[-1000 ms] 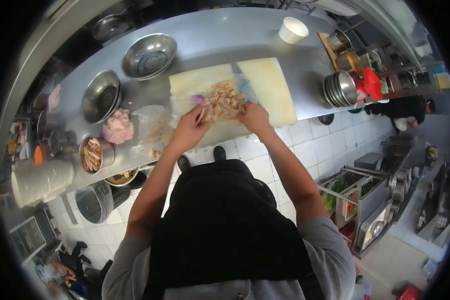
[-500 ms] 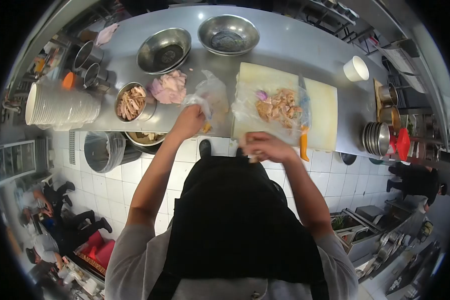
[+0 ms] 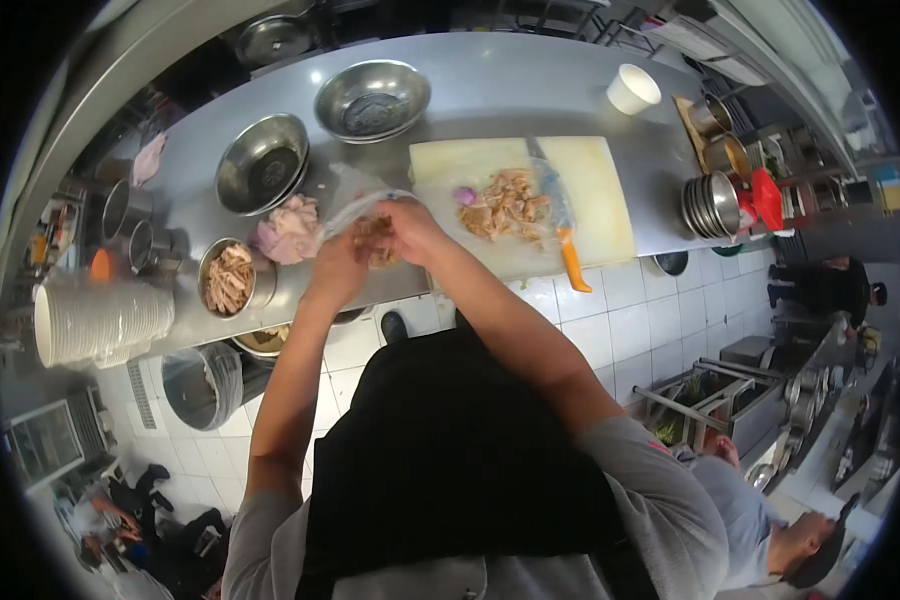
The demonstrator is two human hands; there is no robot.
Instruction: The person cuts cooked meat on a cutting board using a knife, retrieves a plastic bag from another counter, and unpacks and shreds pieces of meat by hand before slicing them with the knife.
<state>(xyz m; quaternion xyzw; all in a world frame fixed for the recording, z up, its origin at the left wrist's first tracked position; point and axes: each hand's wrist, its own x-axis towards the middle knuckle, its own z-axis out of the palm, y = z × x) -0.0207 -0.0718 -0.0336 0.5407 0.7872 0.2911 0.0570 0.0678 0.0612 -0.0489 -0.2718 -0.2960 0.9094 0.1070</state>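
Observation:
My left hand [image 3: 340, 265] is closed on a clear plastic bag [image 3: 353, 197] at the table's front edge. My right hand [image 3: 413, 230] meets it there, fingers closed round brownish meat pieces [image 3: 373, 232] at the bag, partly hidden. To the right, chopped meat [image 3: 510, 205] lies on plastic on the white cutting board [image 3: 605, 190], beside a purple piece [image 3: 465, 196], perhaps onion. A knife with an orange handle [image 3: 573, 265] rests across the board, its handle past the front edge. Pale pink raw meat [image 3: 290, 230] lies just left of the bag.
A metal pot [image 3: 260, 285] holds meat strips. Two steel bowls, one nearer [image 3: 260, 165] and one farther [image 3: 373, 100], stand behind. Stacked white containers [image 3: 100, 320] are at left, a white tub [image 3: 633, 90] at back right. A person [image 3: 750, 510] stands close behind at right.
My right hand has moved left from the board's front edge to the bag by my left hand. The view has turned, and a person has come into view at lower right.

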